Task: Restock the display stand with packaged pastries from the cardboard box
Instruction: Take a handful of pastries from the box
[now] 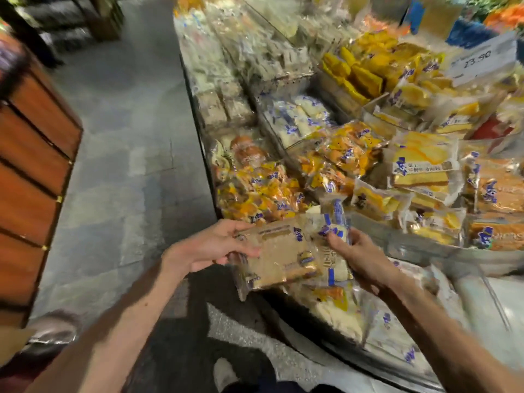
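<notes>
A clear packet of brown sliced pastry (279, 256) is held at its left end by my left hand (215, 246), low in the middle of the head view. My right hand (358, 258) grips a white packet with a blue stripe (337, 236) just right of it, and the two packets overlap. Both hang in front of the display stand (402, 239), whose clear-walled bins are piled with yellow, orange and white packaged pastries. A corner of cardboard (12, 340) shows at the bottom left edge; whether it is the box I cannot tell.
A grey tiled aisle (122, 171) runs along the stand's left side. A wooden cabinet with dark slats (31, 177) stands at the left. A price card reading 13.90 (482, 59) rises at the stand's upper right. My shoe (225, 374) is on the floor below.
</notes>
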